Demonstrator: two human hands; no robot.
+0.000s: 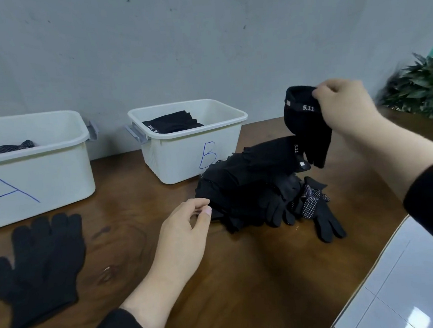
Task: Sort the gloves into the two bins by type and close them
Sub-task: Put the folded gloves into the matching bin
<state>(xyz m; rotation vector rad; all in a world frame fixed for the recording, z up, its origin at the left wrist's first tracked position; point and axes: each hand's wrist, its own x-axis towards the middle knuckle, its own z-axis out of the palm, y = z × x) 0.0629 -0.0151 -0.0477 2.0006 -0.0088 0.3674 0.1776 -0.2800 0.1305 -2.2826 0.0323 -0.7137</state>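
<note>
My right hand (345, 104) pinches the cuff of a black glove marked 5.11 (304, 128), which hangs above a heap of black gloves (253, 186) on the wooden table. My left hand (184, 233) hovers at the heap's left edge, fingers loosely curled, holding nothing. White bin A (30, 178) at the left holds dotted gloves. White bin B (184, 158), just behind the heap, holds black 5.11 gloves. A single black knit glove (39, 265) lies flat in front of bin A. A dotted glove (314, 202) sticks out at the heap's right.
Both bins stand open with grey handle clips; no lids are in view. A grey wall runs behind the bins. A green plant (422, 88) sits at the far right. The table edge (368, 263) runs diagonally at lower right above a pale tiled floor.
</note>
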